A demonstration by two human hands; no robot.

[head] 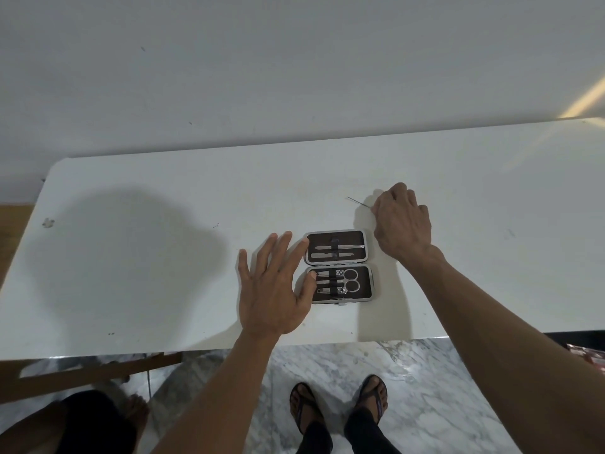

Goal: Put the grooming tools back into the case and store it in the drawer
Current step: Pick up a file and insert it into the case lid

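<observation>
An open grooming case (368, 276) with a dark lining and grey rim lies on the white table (163, 257). Its far half holds two slim metal tools (337, 251); its near half holds scissors (351, 279) and clippers (330, 291) under black straps. My left hand (273, 290) is spread flat, fingertips touching the case's left edge. My right hand (401, 221), just beyond the case's right corner, pinches a thin metal tool (357, 202) whose tip points left, low over the table.
The table stands against a pale wall (294, 60). Below its near edge lie marble floor (425, 404), my sandalled feet (339, 407), a wooden frame (98, 371) at the left and another person's foot (137, 411). No drawer shows.
</observation>
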